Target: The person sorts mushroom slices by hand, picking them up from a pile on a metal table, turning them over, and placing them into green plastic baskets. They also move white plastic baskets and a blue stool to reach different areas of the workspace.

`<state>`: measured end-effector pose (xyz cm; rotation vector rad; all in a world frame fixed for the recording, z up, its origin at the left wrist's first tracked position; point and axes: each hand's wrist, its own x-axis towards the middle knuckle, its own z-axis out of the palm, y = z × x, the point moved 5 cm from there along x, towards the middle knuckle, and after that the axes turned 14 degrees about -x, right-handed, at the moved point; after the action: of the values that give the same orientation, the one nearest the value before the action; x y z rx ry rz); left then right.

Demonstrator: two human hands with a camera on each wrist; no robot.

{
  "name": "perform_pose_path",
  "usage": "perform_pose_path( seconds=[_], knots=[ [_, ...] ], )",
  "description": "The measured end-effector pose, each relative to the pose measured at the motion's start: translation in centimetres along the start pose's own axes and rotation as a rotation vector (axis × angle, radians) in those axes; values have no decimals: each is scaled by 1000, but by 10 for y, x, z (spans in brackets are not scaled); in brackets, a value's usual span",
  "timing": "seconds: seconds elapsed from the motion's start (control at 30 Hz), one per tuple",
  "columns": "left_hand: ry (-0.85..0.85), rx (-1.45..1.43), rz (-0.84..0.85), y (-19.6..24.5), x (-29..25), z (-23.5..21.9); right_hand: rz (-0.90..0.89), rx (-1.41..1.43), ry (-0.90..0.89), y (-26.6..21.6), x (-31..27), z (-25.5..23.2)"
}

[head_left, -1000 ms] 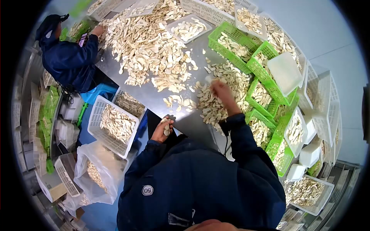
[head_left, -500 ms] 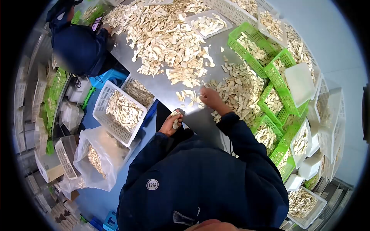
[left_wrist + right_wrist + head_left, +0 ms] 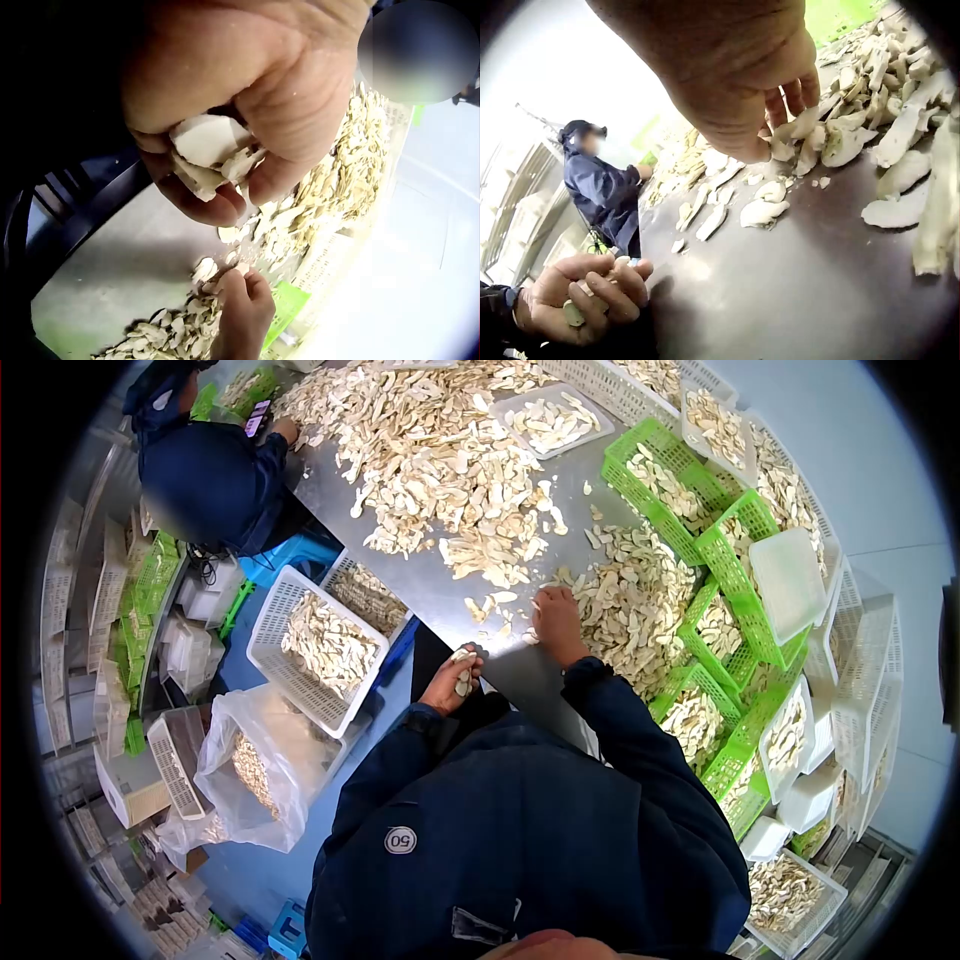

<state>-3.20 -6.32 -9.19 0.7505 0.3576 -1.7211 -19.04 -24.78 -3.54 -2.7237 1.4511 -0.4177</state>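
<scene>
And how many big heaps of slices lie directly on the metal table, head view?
2: the larger heap at the far side, and the smaller heap right of the right hand. More could lie beyond the picture's edge.

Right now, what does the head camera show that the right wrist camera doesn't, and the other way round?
Only the head view shows the round "50" badge on the wearer's jacket, the plastic bag at the left and the phone near the other person.

Only the right wrist view shows that person's whole cap; the head view crops it.

Both show the left hand holding what look like mushroom slices, the right hand and the metal table.
</scene>
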Motion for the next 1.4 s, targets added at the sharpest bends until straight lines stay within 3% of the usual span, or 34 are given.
perform_pose_path(
  seconds=[0.17, 0.4, 0.83, 0.93, 1.03, 1.13, 1.17, 1.23, 1.4],
  knots=[
    [3, 19, 3, 0, 1, 0, -34, 61, 100, -10, 10, -11],
    [-13, -5, 0, -1, 1, 0, -140, 21, 57, -46, 28, 8],
    [-73, -111, 18, 6, -3, 4, 8, 114, -16, 0, 20, 11],
    [-167, -193, -10, 8, 0, -3, 97, 299, -37, 1, 19, 4],
    [-149, -292, 4, 8, 0, -9, 219, 536, -192, -5, 5, 3],
    [-123, -375, 39, 10, -6, 9, 167, 777, -344, -35, -17, 14],
    [-109, -398, 44, 10, -9, 14, 81, 803, -495, -45, -26, 28],
    [-142, -383, 32, 10, -6, 7, 52, 1205, -723, -75, -26, -4],
    [-140, -327, 31, 11, -4, -2, 27, 588, -296, -61, 3, 22]
  ],
)
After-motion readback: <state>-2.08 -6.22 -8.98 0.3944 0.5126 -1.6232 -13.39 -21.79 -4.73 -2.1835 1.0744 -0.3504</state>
